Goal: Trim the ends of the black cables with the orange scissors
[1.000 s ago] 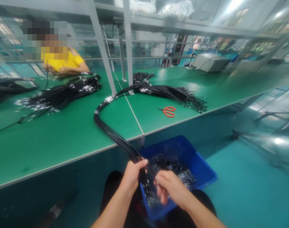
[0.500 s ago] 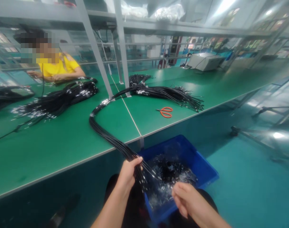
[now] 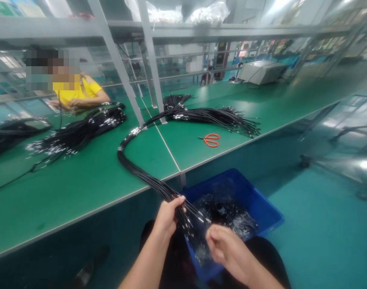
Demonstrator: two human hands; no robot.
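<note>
Gripping a long black cable bundle [image 3: 153, 182] with silver-tipped ends, the left hand [image 3: 168, 218] has its fingers and thumb clamped around it, just short of the loose ends. Right hand [image 3: 227, 247]: fingers curled in, just beside the longest silver tips; can't tell whether thumb and forefinger meet or pinch an end. Step looks like handling individual ends, my read. Next move seems to call for a firm left grip and a precise right-hand pinch, since thin ends could slip or tangle. Bundle curves across the near edge of the green tabletop [image 3: 90, 180], its held end over the blue plastic bin [image 3: 266, 206], near side. Orange-handled scissors [image 3: 205, 138] lie right of the bundle; black cable pile [image 3: 207, 114] farther back. Person in yellow shirt [image 3: 93, 90] sits far left.
</note>
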